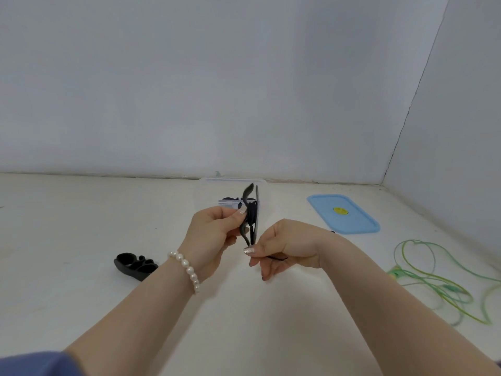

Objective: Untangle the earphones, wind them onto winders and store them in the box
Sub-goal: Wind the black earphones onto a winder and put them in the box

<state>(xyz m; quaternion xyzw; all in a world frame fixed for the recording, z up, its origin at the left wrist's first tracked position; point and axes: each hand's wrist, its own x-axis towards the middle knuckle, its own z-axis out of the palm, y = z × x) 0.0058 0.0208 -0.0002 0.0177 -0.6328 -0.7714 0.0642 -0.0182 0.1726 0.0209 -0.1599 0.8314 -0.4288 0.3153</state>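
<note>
My left hand [214, 229] grips black flat plastic winder [250, 213], long axis upright; my right hand [282, 248], just below-right, pinches black earphone cord [279, 258] tail.

Surface: white table [81, 213], running back to the wall.
Left: black winder [135, 264].
Back centre: clear box [208, 185], dark items inside.
Back right: blue lid [352, 221], flat.
Right edge: green earphones [433, 283], loosely tangled.
</note>
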